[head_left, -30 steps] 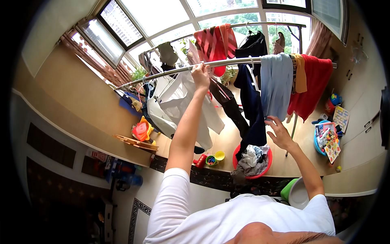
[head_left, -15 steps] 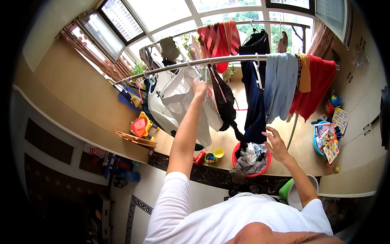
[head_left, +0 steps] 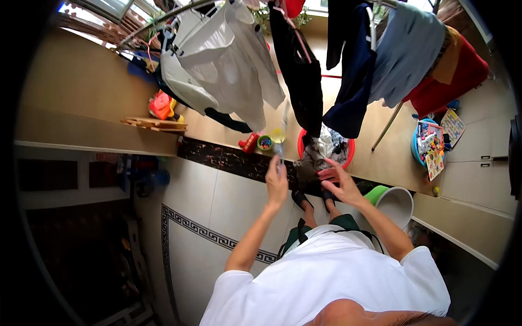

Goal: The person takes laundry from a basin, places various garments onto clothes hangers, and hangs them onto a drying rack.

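My left hand [head_left: 277, 182] is closed around a pale clothes hanger [head_left: 279, 148], which is blurred and seen nearly edge-on. To its right, my right hand [head_left: 340, 182] has its fingers stretched apart with nothing in them. Just beyond the right hand, a red basin [head_left: 352, 155] on the floor holds a heap of grey and white laundry [head_left: 322, 149]. Above both hands hang a white shirt [head_left: 228, 65], black clothing [head_left: 298, 76], a navy garment [head_left: 353, 81] and a light blue garment [head_left: 408, 54].
The drying rack's pole [head_left: 387, 127] slants down at the right. A blue tub [head_left: 421, 146] of toys stands on the right, and a white and green bucket [head_left: 394, 206] lies nearer. Left are a small wooden stool [head_left: 155, 125] and a red toy [head_left: 249, 142]. A dark stone strip [head_left: 217, 157] crosses the floor.
My left hand has come down from the rail with the hanger. My right hand has moved lower and left, near the basin. The view has tilted downward.
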Motion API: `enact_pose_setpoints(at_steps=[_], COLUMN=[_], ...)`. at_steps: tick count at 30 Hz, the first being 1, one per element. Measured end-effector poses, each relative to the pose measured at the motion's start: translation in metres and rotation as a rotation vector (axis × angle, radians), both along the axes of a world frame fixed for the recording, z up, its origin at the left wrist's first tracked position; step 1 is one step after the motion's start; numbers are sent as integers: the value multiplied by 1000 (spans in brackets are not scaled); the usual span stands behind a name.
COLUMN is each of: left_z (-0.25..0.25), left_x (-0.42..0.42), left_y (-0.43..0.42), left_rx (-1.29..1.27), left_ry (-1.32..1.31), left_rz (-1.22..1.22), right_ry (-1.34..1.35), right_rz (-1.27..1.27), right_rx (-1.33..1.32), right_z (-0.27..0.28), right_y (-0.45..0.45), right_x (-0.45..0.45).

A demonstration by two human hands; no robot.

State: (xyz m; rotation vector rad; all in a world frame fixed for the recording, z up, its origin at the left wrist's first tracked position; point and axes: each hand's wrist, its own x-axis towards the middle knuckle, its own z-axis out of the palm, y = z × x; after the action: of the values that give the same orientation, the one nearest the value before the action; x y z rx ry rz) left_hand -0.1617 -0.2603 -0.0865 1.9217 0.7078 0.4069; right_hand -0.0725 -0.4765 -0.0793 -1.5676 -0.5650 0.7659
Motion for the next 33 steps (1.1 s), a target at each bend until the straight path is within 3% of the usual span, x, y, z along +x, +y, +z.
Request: enact_pose_setpoints(at_steps=[4,5,8,12,14,16,20,23,26,29,31,33], left_z=[-70,-99,-125,-180,-209,-232,-339,-370,-392,-409,-406,-409], left_x=[-85,-101,-106,-112,-110,-110,-179,-246,-259,-240,-230,-223], left_y=[-93,-112,-131,-151,-149,-151,-169,-180,-184,-168,-159,-148], left_rx=[-294,-216,-244,-376,-386,-264,-353,-224,-154,-149,-138,-106], left_ry=[293,285,230,287,329,314,564,817,877,933,944,892], left_rz=[-100,-96,-76,-125,-169,-146,-111,-178,-128,-106,-109,-84], right_ry=[474,442,833,917,788,654,-253,-623,-393,-502,-726,-733], right_rz=[54,32,-182,-295,-320,-343,-121,-176,-3,-167,-221,-249], right_rx=[-36,-133,-332,-305,-553,-586,-668,-675,-1064,-1128,-1178,-1254], right_z=[-87,-113,-172,-252,-276,-322,-475,-525,-560,-599,-637,-664], right_y=[30,32,35,27,29,29,-7,-2,-5,-9,-23,-30], right_x=[-59,-71,-86,-98,-81,-59,-6,39,76,104,121,144])
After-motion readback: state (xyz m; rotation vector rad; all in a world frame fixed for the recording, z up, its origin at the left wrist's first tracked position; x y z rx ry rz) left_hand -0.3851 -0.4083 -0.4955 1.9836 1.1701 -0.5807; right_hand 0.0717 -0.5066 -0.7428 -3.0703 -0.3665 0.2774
